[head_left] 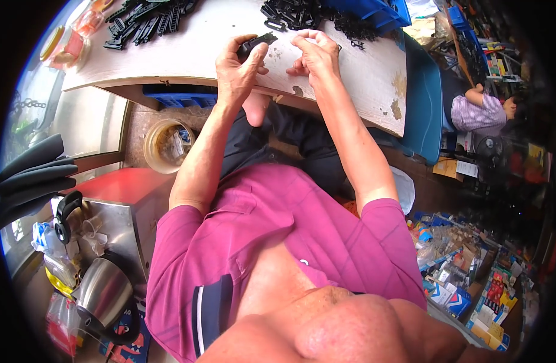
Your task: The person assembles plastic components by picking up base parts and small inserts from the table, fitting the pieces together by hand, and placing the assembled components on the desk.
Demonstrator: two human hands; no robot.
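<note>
My left hand (238, 69) is closed round a dark, elongated plastic piece (253, 44) above the white tabletop (217, 24). Its far end sticks out past my fingers toward the right; the rest is hidden in my palm. To its right, my right hand (319, 55) hovers over the table with fingers half curled and the thumb apart from them. Nothing shows between those fingers. Beyond both hands lies a heap of black plastic pieces (290, 13), with small black links (357, 29) beside it. Black slotted strips (146, 29) are piled at the far left.
A blue crate (380, 13) sits at the table's far right, and a lidded jar (61, 47) at the far left. Below are a bucket (168, 145) and a steel kettle (105, 290). A blue-green chair (424, 100) adjoins the table; another person (480, 112) is beyond.
</note>
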